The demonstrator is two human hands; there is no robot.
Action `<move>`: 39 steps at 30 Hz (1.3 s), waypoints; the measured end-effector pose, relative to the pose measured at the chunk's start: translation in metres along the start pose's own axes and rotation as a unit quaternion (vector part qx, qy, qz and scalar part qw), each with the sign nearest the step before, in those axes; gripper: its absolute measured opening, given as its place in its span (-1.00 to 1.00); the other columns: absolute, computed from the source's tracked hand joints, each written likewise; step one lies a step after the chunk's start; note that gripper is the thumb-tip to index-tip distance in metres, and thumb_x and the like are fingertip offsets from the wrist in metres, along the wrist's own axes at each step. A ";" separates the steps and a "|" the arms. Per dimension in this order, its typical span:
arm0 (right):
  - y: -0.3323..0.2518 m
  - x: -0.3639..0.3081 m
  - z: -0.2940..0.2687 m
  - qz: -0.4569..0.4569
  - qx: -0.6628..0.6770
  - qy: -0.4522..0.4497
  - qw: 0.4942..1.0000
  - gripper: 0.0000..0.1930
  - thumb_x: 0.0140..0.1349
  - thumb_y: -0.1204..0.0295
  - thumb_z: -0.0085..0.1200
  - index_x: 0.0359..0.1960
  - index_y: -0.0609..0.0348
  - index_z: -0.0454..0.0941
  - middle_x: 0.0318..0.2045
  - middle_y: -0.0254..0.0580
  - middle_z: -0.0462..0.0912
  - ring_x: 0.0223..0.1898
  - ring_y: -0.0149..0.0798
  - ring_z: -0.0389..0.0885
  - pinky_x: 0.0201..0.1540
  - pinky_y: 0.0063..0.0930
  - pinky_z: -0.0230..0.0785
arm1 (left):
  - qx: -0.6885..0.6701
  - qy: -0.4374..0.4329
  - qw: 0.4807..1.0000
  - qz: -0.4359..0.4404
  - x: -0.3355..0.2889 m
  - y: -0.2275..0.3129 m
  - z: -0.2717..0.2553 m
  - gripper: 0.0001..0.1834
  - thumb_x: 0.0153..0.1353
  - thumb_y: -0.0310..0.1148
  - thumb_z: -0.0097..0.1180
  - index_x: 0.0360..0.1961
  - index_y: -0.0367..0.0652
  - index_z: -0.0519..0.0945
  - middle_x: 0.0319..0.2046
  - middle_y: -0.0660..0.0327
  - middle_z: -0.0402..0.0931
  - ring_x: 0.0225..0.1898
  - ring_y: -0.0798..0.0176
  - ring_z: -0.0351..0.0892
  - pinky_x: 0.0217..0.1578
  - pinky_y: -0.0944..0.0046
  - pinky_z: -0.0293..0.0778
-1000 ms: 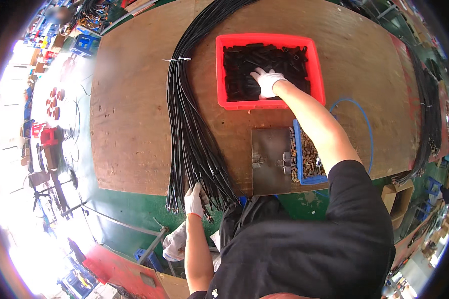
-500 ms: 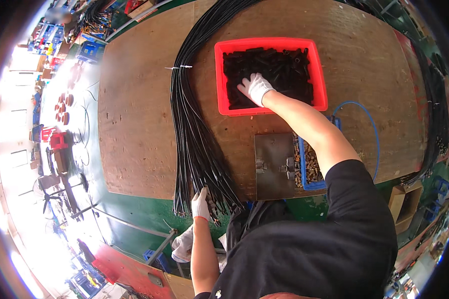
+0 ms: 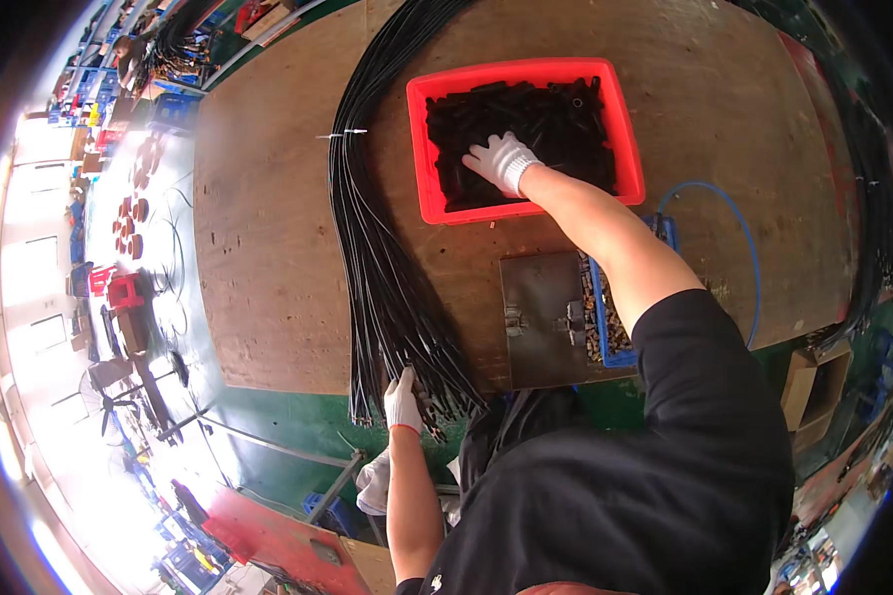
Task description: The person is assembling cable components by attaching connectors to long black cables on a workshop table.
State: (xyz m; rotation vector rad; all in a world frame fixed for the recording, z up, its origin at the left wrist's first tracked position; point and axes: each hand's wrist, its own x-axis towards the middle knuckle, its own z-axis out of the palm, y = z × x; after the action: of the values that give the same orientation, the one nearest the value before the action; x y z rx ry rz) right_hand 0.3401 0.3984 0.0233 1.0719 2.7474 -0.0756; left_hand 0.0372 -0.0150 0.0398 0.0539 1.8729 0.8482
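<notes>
My left hand (image 3: 402, 401), in a white glove, is closed on a black cable among the loose ends of a long bundle of thin black cables (image 3: 372, 233). These ends, with small metal tips, hang over the near table edge. My right hand (image 3: 503, 165), also gloved, reaches into a red plastic bin (image 3: 625, 149) full of short black tubes (image 3: 556, 124). Its fingers are apart and rest on the tubes; the fingertips are partly hidden among them.
Beneath my right forearm, a blue tray (image 3: 620, 359) holds small brass-coloured fittings (image 3: 593, 317). A dark metal plate with clamps (image 3: 538, 342) lies beside it on the wooden table (image 3: 268, 248). A thin blue hose (image 3: 754, 258) curves at the right. A white tie (image 3: 347, 133) binds the bundle.
The view has shifted slightly, so bin and bundle appear a little further left. My right hand stays among the tubes with its fingers slightly moved; my left hand keeps its place at the cable ends.
</notes>
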 end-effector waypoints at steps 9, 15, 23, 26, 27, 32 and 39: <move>0.015 0.004 -0.001 0.003 0.118 -0.056 0.991 -0.37 0.13 0.38 0.31 0.30 0.04 0.49 0.07 0.03 0.73 0.05 0.13 0.74 0.03 0.02 0.61 | -0.005 0.012 1.000 -0.015 -0.002 0.002 0.011 -0.69 0.39 -0.10 0.31 -0.32 -0.09 0.56 -0.52 0.30 0.50 -0.60 0.33 0.48 -0.60 0.26 0.49; 0.032 -0.016 0.010 0.097 0.300 0.038 0.948 -0.39 0.08 0.28 0.41 0.21 -0.02 0.48 -0.13 0.14 0.76 -0.03 0.18 0.74 -0.01 0.02 0.57 | -0.006 0.010 1.000 -0.015 0.000 0.002 0.007 -0.69 0.39 -0.10 0.30 -0.30 -0.12 0.60 -0.52 0.30 0.51 -0.60 0.33 0.48 -0.59 0.26 0.51; 0.069 -0.038 0.025 0.192 0.647 0.118 0.729 -0.49 0.04 0.43 0.43 0.07 0.07 0.55 -0.26 -0.31 0.64 -0.25 -0.36 0.60 -0.12 -0.38 0.52 | -0.018 -0.002 1.000 -0.019 0.005 -0.003 0.004 -0.68 0.38 -0.10 0.31 -0.30 -0.14 0.61 -0.52 0.27 0.52 -0.60 0.32 0.49 -0.59 0.27 0.51; 0.075 -0.046 0.010 0.209 0.692 0.084 0.686 -0.56 0.06 0.42 0.39 -0.01 0.09 0.54 -0.33 -0.28 0.64 -0.39 -0.34 0.60 -0.31 -0.34 0.53 | -0.014 0.004 1.000 -0.021 0.004 -0.001 0.003 -0.69 0.37 -0.11 0.31 -0.30 -0.13 0.61 -0.51 0.27 0.53 -0.60 0.31 0.50 -0.58 0.26 0.51; 0.075 -0.049 -0.002 0.236 0.716 0.020 0.657 -0.60 0.06 0.42 0.37 -0.05 0.10 0.53 -0.37 -0.26 0.64 -0.46 -0.32 0.59 -0.41 -0.30 0.53 | -0.007 0.007 1.000 -0.020 0.004 -0.001 0.003 -0.70 0.37 -0.11 0.31 -0.30 -0.12 0.61 -0.50 0.27 0.53 -0.59 0.31 0.50 -0.58 0.26 0.51; 0.078 -0.053 -0.024 0.284 0.695 -0.022 0.660 -0.66 0.03 0.42 0.34 -0.15 0.09 0.53 -0.48 -0.21 0.60 -0.58 -0.26 0.54 -0.55 -0.23 0.45 | -0.026 -0.001 0.999 -0.022 0.000 0.005 0.008 -0.71 0.38 -0.12 0.31 -0.29 -0.12 0.61 -0.51 0.28 0.52 -0.58 0.32 0.50 -0.57 0.26 0.51; 0.062 -0.065 -0.033 0.245 0.776 -0.002 0.581 -0.66 0.15 0.35 0.37 -0.08 0.05 0.52 -0.41 -0.26 0.65 -0.58 -0.37 0.56 -0.56 -0.41 0.51 | -0.063 -0.043 0.997 -0.027 0.003 -0.001 -0.003 -0.76 0.43 -0.18 0.26 -0.27 -0.12 0.62 -0.50 0.28 0.51 -0.60 0.34 0.46 -0.57 0.25 0.49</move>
State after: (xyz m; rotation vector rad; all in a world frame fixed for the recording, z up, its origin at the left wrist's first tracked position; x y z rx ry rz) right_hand 0.4238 0.4050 0.0701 1.8758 1.5781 -2.6087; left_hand 0.0335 -0.0163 0.0372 -0.0372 1.7289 0.9120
